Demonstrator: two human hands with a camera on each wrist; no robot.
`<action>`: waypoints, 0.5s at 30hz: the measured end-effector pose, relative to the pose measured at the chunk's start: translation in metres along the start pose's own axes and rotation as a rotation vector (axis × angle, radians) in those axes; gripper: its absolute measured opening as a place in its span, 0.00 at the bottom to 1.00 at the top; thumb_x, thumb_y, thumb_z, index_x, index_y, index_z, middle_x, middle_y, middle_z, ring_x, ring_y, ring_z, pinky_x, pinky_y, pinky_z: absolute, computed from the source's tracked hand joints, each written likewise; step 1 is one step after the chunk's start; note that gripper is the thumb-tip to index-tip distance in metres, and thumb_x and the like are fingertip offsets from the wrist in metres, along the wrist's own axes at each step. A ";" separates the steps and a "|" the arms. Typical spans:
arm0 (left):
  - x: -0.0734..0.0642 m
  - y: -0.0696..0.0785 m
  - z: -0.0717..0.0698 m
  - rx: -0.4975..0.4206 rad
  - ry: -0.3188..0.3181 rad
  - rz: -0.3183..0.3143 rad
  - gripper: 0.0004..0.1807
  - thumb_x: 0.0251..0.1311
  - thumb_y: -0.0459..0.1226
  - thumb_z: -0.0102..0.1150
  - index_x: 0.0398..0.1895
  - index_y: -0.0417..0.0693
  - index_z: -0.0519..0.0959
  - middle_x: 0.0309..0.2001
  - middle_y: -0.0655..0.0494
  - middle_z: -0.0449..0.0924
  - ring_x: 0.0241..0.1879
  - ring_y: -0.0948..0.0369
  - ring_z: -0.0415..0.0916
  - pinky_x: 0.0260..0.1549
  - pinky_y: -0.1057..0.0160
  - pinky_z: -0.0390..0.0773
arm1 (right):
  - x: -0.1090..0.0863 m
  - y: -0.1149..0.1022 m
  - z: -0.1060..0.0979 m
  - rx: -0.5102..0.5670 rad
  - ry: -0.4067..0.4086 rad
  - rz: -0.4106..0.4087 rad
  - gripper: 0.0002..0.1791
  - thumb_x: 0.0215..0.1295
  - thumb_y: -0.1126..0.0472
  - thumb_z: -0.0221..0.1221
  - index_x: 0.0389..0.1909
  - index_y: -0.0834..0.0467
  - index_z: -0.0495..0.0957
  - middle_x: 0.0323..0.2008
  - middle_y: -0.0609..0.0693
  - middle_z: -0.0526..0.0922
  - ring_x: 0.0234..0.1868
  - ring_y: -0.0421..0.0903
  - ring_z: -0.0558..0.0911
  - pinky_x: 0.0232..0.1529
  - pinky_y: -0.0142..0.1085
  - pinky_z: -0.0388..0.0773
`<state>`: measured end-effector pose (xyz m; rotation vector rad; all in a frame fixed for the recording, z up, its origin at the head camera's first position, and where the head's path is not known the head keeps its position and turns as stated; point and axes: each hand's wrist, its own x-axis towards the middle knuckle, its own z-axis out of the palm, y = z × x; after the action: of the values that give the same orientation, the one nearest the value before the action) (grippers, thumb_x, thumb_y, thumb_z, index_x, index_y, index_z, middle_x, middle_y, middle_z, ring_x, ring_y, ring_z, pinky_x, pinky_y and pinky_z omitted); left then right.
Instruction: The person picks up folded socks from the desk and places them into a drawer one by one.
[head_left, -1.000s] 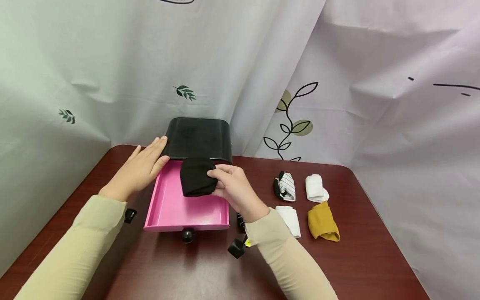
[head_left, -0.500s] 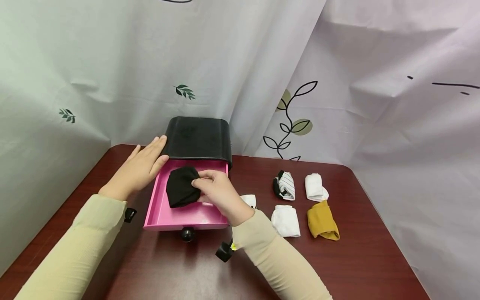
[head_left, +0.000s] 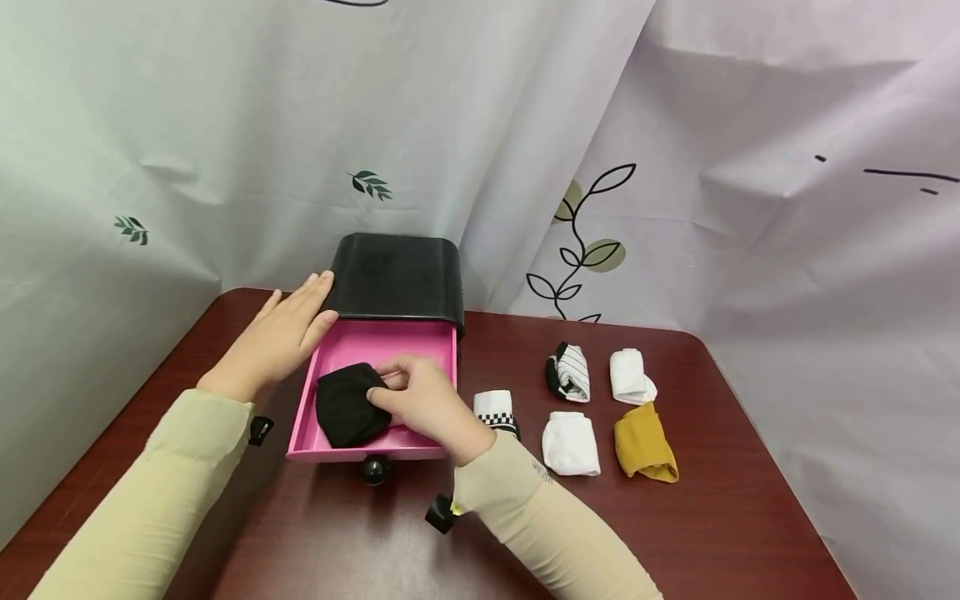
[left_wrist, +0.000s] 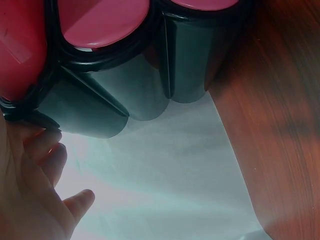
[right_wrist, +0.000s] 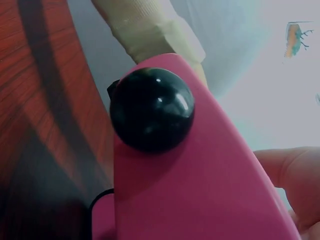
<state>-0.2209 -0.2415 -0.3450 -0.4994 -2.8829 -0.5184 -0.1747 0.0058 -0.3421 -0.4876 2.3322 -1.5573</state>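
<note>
A folded black sock [head_left: 347, 410] lies inside the pulled-out pink drawer [head_left: 393, 337], toward its front left. My right hand [head_left: 427, 408] pinches the sock's right edge between thumb and fingers. In the right wrist view, part of that hand [right_wrist: 300, 182] shows beyond the drawer front, whose round black knob [right_wrist: 152, 110] faces the camera; the sock is hidden there. My left hand [head_left: 276, 340] rests with straight fingers against the left side of the black drawer cabinet [head_left: 396, 277]. The left wrist view has this hand [left_wrist: 37, 185] beside the cabinet's dark rounded casing [left_wrist: 132, 90].
Right of the drawer lie several folded socks: white with a checkered band [head_left: 493, 408], plain white [head_left: 572, 444], striped [head_left: 573, 372], another white one [head_left: 628, 375] and mustard yellow [head_left: 645, 443]. The brown table [head_left: 720, 500] meets a white curtain [head_left: 262, 150] at the back.
My right hand has carried the black sock left and toward the drawer front, lowering it into the drawer. The checkered-band sock has come into view. My left hand stays put.
</note>
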 end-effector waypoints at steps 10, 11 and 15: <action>0.001 0.001 0.001 0.003 -0.022 -0.027 0.40 0.79 0.55 0.35 0.82 0.42 0.43 0.81 0.43 0.43 0.80 0.46 0.39 0.75 0.38 0.33 | -0.004 -0.001 0.003 -0.201 0.026 -0.081 0.18 0.62 0.60 0.69 0.52 0.60 0.82 0.38 0.48 0.89 0.38 0.34 0.84 0.40 0.26 0.78; 0.001 0.001 0.001 0.003 -0.023 -0.028 0.40 0.79 0.55 0.35 0.82 0.42 0.43 0.81 0.43 0.43 0.80 0.47 0.38 0.75 0.38 0.33 | -0.005 -0.002 0.003 -0.206 0.028 -0.083 0.18 0.62 0.60 0.69 0.52 0.59 0.82 0.39 0.48 0.89 0.39 0.34 0.84 0.40 0.27 0.78; 0.000 0.001 0.002 -0.003 -0.018 -0.023 0.39 0.79 0.55 0.35 0.82 0.41 0.43 0.81 0.42 0.43 0.80 0.46 0.39 0.75 0.38 0.33 | -0.010 -0.005 -0.001 -0.210 0.035 -0.080 0.20 0.63 0.59 0.68 0.55 0.58 0.81 0.42 0.48 0.88 0.42 0.36 0.84 0.41 0.27 0.79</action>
<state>-0.2210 -0.2403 -0.3467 -0.4738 -2.9085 -0.5244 -0.1660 0.0091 -0.3365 -0.6128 2.5464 -1.3705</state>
